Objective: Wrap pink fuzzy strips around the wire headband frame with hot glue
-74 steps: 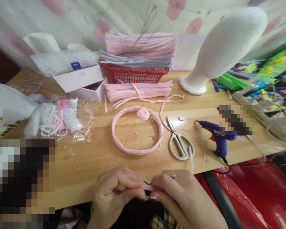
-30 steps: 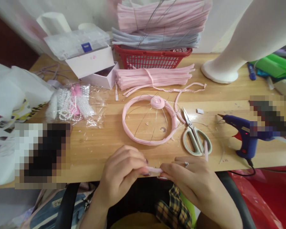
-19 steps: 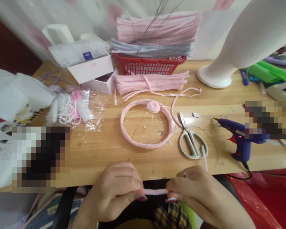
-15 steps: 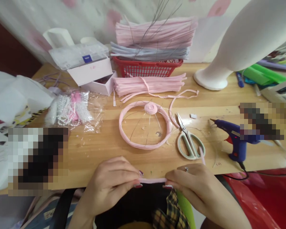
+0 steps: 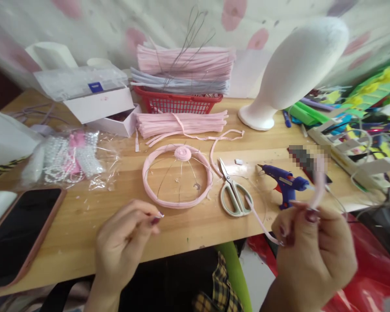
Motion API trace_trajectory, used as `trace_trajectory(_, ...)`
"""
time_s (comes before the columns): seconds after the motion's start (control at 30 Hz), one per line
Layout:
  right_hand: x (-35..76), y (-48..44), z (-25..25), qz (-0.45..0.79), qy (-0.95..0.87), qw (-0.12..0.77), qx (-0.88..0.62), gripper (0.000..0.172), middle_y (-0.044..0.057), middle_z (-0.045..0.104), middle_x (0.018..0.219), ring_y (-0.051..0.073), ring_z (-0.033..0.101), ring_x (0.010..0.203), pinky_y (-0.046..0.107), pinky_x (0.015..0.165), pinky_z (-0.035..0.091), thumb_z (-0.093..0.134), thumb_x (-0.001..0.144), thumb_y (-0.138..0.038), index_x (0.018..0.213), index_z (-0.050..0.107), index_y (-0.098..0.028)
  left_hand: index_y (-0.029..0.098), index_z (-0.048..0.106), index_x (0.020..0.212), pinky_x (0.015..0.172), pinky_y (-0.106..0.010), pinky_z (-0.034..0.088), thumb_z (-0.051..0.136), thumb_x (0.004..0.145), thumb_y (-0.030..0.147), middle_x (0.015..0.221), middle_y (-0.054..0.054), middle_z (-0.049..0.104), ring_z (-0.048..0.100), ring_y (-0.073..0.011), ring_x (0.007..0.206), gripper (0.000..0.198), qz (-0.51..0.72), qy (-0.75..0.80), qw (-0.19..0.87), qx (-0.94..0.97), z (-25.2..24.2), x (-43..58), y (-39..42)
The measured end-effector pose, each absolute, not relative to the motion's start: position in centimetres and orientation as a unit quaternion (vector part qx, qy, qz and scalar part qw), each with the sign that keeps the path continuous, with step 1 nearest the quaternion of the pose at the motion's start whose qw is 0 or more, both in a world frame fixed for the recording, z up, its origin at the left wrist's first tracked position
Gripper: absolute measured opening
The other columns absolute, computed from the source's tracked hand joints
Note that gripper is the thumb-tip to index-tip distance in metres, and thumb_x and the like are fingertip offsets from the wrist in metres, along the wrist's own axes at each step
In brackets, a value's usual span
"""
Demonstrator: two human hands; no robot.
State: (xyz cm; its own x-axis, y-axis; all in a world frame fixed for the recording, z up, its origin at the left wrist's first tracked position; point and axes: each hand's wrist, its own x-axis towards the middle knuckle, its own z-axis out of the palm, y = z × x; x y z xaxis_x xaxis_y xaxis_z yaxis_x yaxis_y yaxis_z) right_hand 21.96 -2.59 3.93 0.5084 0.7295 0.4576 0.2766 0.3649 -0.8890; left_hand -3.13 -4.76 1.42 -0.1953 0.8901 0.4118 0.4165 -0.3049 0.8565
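Note:
My right hand (image 5: 312,242) is closed around a pink pipe cleaner (image 5: 319,186). One end sticks up past my thumb; the other part curves left to the scissors' handle. My left hand (image 5: 126,238) hovers over the table's front edge, thumb and fingertips pinched together, with nothing visible between them. Beyond it lies a pink-wrapped hoop (image 5: 145,182) with thin wires across it and a coiled pink rosette (image 5: 182,152) on its far rim. Scissors (image 5: 234,197) with pale green handles lie slightly spread to the hoop's right.
A blue glue gun (image 5: 284,182) lies right of the scissors. Behind are a pink pipe cleaner bundle (image 5: 188,125), a red basket (image 5: 182,104) and a white foam head (image 5: 299,65). At left are bagged beads (image 5: 68,158) and a phone (image 5: 22,234). A power strip (image 5: 341,158) stands right.
My hands have moved apart. The left let go of the pink pipe cleaner and shifted left; the right lifted it up and to the right. The view has turned rightward.

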Motion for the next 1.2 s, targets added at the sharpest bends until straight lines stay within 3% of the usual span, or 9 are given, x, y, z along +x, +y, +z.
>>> trace_trajectory(0.1,21.2,-3.1,4.5,0.158,-0.422,0.730,-0.514,0.007,-0.007,0.047,0.058,0.009,0.039,0.041,0.023,0.039,0.030,0.065,0.094,-0.022,0.088,0.062,-0.021,0.030,0.079,0.106,0.077,-0.027,0.056,0.070,0.090,0.020,0.097,-0.003,0.078,0.071,-0.0191,0.085,0.020,0.526,0.508,0.266,0.628,1.3,-0.9,-5.4)
trace_trajectory(0.23,19.0,-5.0,4.6,0.248,-0.613,0.532,-0.529,0.012,-0.005,0.057,0.061,0.010,0.052,0.049,0.021,0.046,0.041,0.058,0.097,-0.017,0.094,0.068,-0.024,0.030,0.072,0.128,0.092,-0.035,0.057,0.065,0.088,0.060,0.123,-0.011,0.074,0.069,-0.0260,0.105,0.050,0.544,0.451,0.477,0.522,0.8,2.5,-6.8)
trace_trajectory(0.33,17.4,-5.6,4.1,0.324,-0.757,0.392,-0.411,0.017,0.001,0.073,0.085,0.014,0.069,0.077,0.024,0.071,0.055,0.058,0.097,-0.015,0.101,0.071,-0.024,0.026,0.081,0.097,0.099,-0.041,0.054,0.063,0.093,0.053,0.108,-0.010,0.078,0.070,-0.0282,0.105,0.033,0.570,0.425,0.573,0.407,0.8,3.2,-7.5)
trace_trajectory(0.43,18.5,-4.4,3.7,0.317,-0.772,0.394,-0.385,0.011,0.003,0.076,0.096,0.016,0.072,0.091,0.024,0.079,0.056,0.061,0.098,-0.024,0.103,0.071,-0.024,0.029,0.072,0.067,0.087,-0.044,0.060,0.066,0.090,0.054,0.064,0.000,0.072,0.073,-0.0241,0.073,0.035,0.625,0.381,0.627,0.266,0.9,0.8,-7.7)
trace_trajectory(0.57,23.5,0.1,3.1,0.149,-0.740,0.330,-0.567,0.020,0.006,0.077,0.100,0.021,0.072,0.094,0.031,0.083,0.055,0.052,0.101,-0.029,0.102,0.071,-0.023,0.029,0.059,0.055,0.045,-0.032,0.052,0.061,0.089,0.064,0.032,0.006,0.040,0.046,-0.0160,0.034,0.048,0.613,0.342,0.677,0.220,0.3,-4.3,-8.0)
trace_trajectory(0.73,27.2,5.3,1.6,0.093,-0.728,0.161,-0.661,0.027,0.016,0.072,0.115,0.030,0.067,0.108,0.042,0.095,0.049,0.046,0.096,-0.014,0.111,0.069,-0.015,0.026,0.066,0.066,0.045,-0.027,0.047,0.067,0.090,0.054,0.035,0.007,0.044,0.041,-0.0113,0.033,0.036,0.522,0.337,0.749,0.230,-0.3,-4.3,-7.6)
trace_trajectory(0.97,27.1,6.3,0.7,0.105,-0.700,0.048,-0.704,0.018,0.009,0.070,0.098,0.023,0.067,0.094,0.041,0.086,0.054,0.053,0.101,-0.023,0.110,0.065,-0.014,0.016,0.079,0.083,0.060,-0.026,0.054,0.066,0.087,0.062,0.078,-0.008,0.071,0.063,-0.0147,0.064,0.048,0.310,0.315,0.815,0.374,0.4,3.5,-5.9)
trace_trajectory(1.1,28.0,6.0,0.4,0.127,-0.701,0.034,-0.701,0.025,0.005,0.069,0.104,0.018,0.068,0.090,0.039,0.082,0.058,0.062,0.099,-0.036,0.111,0.066,-0.015,0.017,0.080,0.087,0.079,-0.035,0.061,0.067,0.083,0.067,0.117,-0.015,0.072,0.067,-0.0255,0.098,0.051,0.355,0.324,0.798,0.364,-0.6,6.1,-5.0)
trace_trajectory(1.2,28.7,5.7,0.3,0.125,-0.713,0.071,-0.686,0.027,0.006,0.069,0.110,0.018,0.069,0.091,0.038,0.080,0.060,0.064,0.099,-0.036,0.115,0.065,-0.015,0.018,0.081,0.089,0.085,-0.040,0.060,0.077,0.072,0.070,0.121,-0.016,0.071,0.065,-0.0307,0.108,0.055,0.375,0.331,0.817,0.287,-1.1,7.5,-4.4)
